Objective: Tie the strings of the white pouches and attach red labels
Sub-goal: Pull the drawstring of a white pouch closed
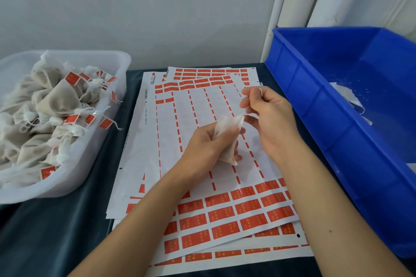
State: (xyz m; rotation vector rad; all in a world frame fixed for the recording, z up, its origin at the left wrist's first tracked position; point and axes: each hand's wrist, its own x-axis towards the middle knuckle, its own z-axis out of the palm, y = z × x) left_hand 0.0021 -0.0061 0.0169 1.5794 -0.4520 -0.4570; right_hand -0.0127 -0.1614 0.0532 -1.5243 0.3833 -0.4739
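Observation:
My left hand (207, 141) grips a small white pouch (229, 128) above the label sheets, its gathered neck pointing up and to the right. My right hand (265, 114) pinches the pouch's thin white string (260, 92) between thumb and fingers, just right of the neck. One string end sticks up past my fingertips. Sheets of red labels (236, 211) lie spread under both hands; many labels are gone from the middle of the top sheet.
A clear plastic tub (117, 60) at the left holds several tied pouches with red labels (72, 78). A blue bin (315, 101) at the right holds a few white pouches (351, 96). A dark cloth (67, 220) covers the table. White pipes stand behind the bin.

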